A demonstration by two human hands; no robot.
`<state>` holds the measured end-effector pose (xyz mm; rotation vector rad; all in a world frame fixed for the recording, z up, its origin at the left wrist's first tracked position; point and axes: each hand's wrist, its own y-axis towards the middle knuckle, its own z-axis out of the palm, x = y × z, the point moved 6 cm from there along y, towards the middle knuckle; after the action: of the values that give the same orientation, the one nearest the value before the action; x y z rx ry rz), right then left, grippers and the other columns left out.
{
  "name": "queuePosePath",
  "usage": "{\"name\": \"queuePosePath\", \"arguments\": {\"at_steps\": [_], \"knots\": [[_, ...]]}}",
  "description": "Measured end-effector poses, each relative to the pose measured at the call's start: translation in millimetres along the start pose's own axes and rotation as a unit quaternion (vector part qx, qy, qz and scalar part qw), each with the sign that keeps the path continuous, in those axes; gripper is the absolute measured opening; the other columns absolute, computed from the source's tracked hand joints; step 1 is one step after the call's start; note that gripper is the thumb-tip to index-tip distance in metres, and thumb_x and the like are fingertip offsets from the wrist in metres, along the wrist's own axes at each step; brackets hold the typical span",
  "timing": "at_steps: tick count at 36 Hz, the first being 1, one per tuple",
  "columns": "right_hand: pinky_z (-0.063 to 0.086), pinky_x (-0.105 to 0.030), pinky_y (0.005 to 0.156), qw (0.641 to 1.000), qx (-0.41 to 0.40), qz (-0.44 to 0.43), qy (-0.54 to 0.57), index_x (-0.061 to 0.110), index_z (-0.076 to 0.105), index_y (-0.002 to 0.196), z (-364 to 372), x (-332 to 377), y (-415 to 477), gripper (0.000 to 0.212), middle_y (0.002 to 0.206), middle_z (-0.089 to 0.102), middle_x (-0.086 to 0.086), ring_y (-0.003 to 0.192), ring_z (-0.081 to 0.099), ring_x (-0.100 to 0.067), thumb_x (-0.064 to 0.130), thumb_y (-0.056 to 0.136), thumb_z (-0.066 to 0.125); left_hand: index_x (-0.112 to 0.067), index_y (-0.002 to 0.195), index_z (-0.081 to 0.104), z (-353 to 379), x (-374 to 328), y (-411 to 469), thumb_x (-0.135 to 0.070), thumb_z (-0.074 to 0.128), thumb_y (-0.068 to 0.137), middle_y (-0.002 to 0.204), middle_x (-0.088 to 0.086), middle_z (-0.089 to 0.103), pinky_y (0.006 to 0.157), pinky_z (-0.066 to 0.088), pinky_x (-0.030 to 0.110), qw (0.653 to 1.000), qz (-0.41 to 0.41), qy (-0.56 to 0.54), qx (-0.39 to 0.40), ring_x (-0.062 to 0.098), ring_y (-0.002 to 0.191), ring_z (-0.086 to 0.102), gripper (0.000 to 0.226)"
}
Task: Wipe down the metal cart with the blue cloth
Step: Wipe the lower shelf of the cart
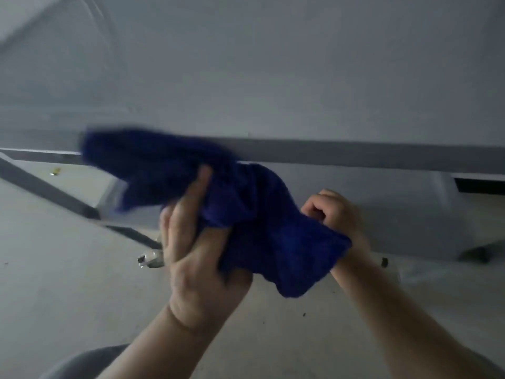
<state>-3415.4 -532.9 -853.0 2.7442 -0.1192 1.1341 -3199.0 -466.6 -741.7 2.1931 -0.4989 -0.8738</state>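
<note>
A dark blue cloth (246, 209) hangs in the air between both hands, bunched and blurred at its left end. My left hand (199, 250) grips its middle from below, thumb and fingers wrapped around the folds. The cloth's right end is pinched in my right hand (336, 212), which is closed into a fist. A slanted grey metal frame (49, 190) with a shiny caster-like part (151, 259) lies low on the left behind the cloth; it may be the metal cart, but I cannot tell. The cloth touches no surface.
A grey wall (273, 64) fills the upper half, with a dark baseboard (382, 155) along its foot. A grey box-like unit (423, 214) with a dark slot (481, 186) stands at the right. Pale floor (68, 283) lies below, and a small yellowish bit (55, 171) lies at the left.
</note>
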Motion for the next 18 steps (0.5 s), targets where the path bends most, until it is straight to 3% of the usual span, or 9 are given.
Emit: {"name": "queuePosePath", "arguments": {"at_steps": [2,4,6,9,11,13,15,18], "knots": [[0.027,-0.033,0.054,0.999,0.029,0.027,-0.001,0.025,0.038,0.058,3,-5,2,0.029,0.068,0.046,0.007,0.061,0.044,-0.012,0.016,0.077,0.057,-0.013,0.122,0.073,25,3,0,0.002,0.054,0.067,0.142,0.004,0.056,0.100,0.051,0.045,0.997,-0.021,-0.052,0.059,0.028,0.123,0.057,0.060],[0.031,-0.034,0.054,1.000,0.017,0.015,-0.004,0.024,0.038,0.059,3,-4,3,0.032,0.069,0.046,0.006,0.061,0.045,-0.016,0.018,0.083,0.059,-0.019,0.115,0.079,60,19,3,-0.006,0.053,0.064,0.135,-0.002,0.064,0.094,0.056,0.036,0.979,-0.109,-0.048,0.167,0.024,0.116,0.064,0.059],[0.038,-0.038,0.055,1.000,-0.008,-0.003,0.024,0.023,0.038,0.062,1,-2,2,0.028,0.069,0.045,0.006,0.061,0.047,-0.021,0.027,0.088,0.049,-0.029,0.110,0.079,89,34,10,-0.013,0.056,0.071,0.131,-0.010,0.066,0.093,0.055,0.032,0.936,-0.209,-0.007,0.282,0.020,0.113,0.065,0.048],[0.046,-0.037,0.056,0.999,-0.014,0.029,0.031,0.021,0.053,0.067,-6,-2,1,0.025,0.070,0.054,0.007,0.064,0.055,-0.015,0.022,0.091,0.045,-0.025,0.104,0.080,110,30,36,-0.022,0.058,0.072,0.114,-0.001,0.067,0.081,0.054,0.025,0.894,-0.244,0.013,0.375,0.011,0.094,0.063,0.039],[0.046,-0.031,0.061,0.998,0.000,0.054,0.041,0.023,0.062,0.072,-13,-1,2,0.027,0.077,0.061,0.010,0.071,0.058,-0.007,0.017,0.094,0.048,-0.024,0.121,0.076,114,33,41,-0.020,0.058,0.075,0.122,0.004,0.068,0.076,0.048,0.011,0.852,-0.300,-0.038,0.427,-0.001,0.088,0.060,0.050],[0.045,-0.029,0.064,0.996,0.011,0.053,0.068,0.026,0.066,0.075,-15,-1,0,0.028,0.081,0.064,0.011,0.076,0.059,-0.004,0.017,0.096,0.049,-0.040,0.143,0.060,110,48,32,-0.024,0.059,0.068,0.139,0.002,0.061,0.096,0.053,0.026,0.804,-0.369,-0.113,0.453,0.009,0.109,0.062,0.076],[0.049,-0.034,0.067,0.994,0.035,0.039,0.096,0.029,0.069,0.078,-14,-1,-2,0.029,0.082,0.065,0.010,0.077,0.061,-0.007,0.024,0.095,0.047,-0.047,0.154,0.042,109,47,18,-0.039,0.063,0.063,0.157,-0.002,0.046,0.117,0.042,0.043,0.780,-0.382,-0.156,0.470,0.019,0.137,0.050,0.094],[0.055,-0.041,0.071,0.988,0.078,0.033,0.126,0.034,0.075,0.082,-11,-1,-7,0.034,0.081,0.068,0.010,0.078,0.066,-0.010,0.032,0.086,0.041,-0.049,0.162,0.014,115,39,8,-0.084,0.050,0.071,0.174,-0.011,0.009,0.131,0.006,0.054,0.853,-0.228,0.025,0.469,0.023,0.162,0.001,0.104]]}}
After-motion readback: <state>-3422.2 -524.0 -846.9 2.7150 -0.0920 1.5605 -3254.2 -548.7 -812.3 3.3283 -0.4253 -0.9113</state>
